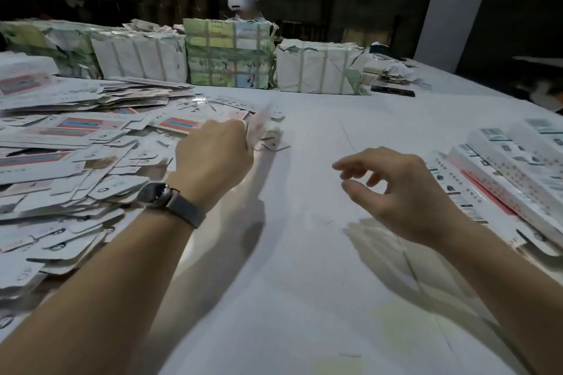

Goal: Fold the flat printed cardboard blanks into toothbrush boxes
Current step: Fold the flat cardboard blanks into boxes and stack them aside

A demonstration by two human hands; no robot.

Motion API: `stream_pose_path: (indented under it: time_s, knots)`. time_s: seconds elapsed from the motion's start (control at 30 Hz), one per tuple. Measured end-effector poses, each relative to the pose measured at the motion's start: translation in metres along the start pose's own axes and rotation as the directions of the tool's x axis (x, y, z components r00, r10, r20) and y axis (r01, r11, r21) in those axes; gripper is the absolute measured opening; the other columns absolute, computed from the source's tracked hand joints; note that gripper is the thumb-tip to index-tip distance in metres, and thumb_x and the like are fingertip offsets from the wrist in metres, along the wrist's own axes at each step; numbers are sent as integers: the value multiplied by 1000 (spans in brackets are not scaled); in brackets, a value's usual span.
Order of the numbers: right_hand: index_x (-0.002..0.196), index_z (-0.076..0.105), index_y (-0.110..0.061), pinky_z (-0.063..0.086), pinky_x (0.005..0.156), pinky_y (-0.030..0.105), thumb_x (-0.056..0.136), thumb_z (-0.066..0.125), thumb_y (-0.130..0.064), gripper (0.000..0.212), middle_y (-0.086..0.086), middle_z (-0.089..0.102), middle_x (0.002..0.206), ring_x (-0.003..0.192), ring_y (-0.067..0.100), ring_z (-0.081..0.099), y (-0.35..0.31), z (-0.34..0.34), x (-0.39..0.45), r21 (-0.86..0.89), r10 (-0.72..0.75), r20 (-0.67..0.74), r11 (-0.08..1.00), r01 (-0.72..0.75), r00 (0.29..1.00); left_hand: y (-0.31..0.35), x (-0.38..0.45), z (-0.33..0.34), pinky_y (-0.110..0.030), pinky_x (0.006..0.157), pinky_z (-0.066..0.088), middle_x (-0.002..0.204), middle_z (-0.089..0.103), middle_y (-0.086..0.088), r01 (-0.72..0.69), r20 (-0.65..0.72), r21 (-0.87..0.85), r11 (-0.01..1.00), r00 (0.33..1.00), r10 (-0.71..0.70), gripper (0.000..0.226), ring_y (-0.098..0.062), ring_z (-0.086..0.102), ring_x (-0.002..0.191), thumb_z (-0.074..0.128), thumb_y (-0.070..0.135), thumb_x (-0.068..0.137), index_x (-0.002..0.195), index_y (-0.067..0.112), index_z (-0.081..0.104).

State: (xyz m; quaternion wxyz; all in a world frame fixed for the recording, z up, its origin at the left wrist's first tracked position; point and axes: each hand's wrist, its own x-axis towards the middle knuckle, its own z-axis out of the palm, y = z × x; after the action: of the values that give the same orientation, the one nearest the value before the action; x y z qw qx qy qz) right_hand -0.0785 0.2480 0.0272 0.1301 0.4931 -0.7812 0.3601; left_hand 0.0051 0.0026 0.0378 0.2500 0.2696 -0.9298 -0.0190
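Note:
A big loose heap of flat printed cardboard blanks (76, 161) covers the left side of the white table (304, 283). My left hand (213, 155), with a watch on its wrist, is at the heap's right edge and pinches one blank (263, 125), which is lifted and blurred. My right hand (393, 189) hovers above the bare middle of the table, fingers loosely curled, holding nothing. Folded toothbrush boxes (511, 167) lie stacked side by side at the right edge.
Wrapped, strapped paper bundles (228, 55) stand in a row across the back of the table. A person wearing a white headset (242, 1) sits behind them. A dark flat object (393, 91) lies at the back right.

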Motion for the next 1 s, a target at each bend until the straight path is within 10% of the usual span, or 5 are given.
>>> stream_pose_path:
  time_s: [0.1, 0.23, 0.57, 0.77, 1.0]
  knots:
    - [116, 67, -28, 50, 70, 20, 88, 70, -15, 31, -17, 68, 91, 86, 6, 63, 1, 1, 3, 74, 120, -69, 991, -115, 990, 18, -9, -4, -36, 61, 49, 102, 71, -9, -57, 62, -330, 942, 995, 82, 29, -30, 58, 79, 45, 22, 93, 106, 18, 70]
    - [138, 38, -43, 49, 81, 27, 95, 62, -38, 50, -10, 56, 116, 99, 5, 59, 8, -5, 11, 228, 425, -158, 894, -386, 891, 37, -24, -8, -29, 51, 51, 79, 72, 4, 101, 247, -867, 489, 938, 242, 33, -11, 61, 63, 45, 24, 79, 91, 30, 75]
    - [144, 14, -53, 57, 64, 31, 90, 70, -13, 88, 3, 45, 120, 99, 15, 67, 16, -24, 17, 828, 750, -190, 470, -307, 634, 47, -38, 7, -39, 75, 61, 105, 74, -11, 258, 342, -940, 225, 700, 626, 38, -29, 72, 90, 50, 14, 86, 114, 29, 71]
    - [140, 16, -64, 62, 65, 36, 78, 63, 19, 113, -7, 42, 122, 94, 13, 72, 11, -21, 14, 779, 632, -323, 600, -182, 704, 49, -43, 5, -48, 93, 56, 121, 69, -12, 322, 408, -908, 268, 543, 734, 56, -33, 66, 112, 62, 8, 81, 132, 29, 53]
    - [148, 23, -53, 60, 80, 51, 80, 62, 11, 101, 2, 49, 135, 114, 26, 66, -3, -11, 8, 838, 344, -151, 542, -65, 927, 72, -51, -3, -44, 94, 54, 134, 59, -18, 650, 284, -747, -140, 503, 816, 61, -34, 59, 124, 44, 63, 91, 139, 28, 55]
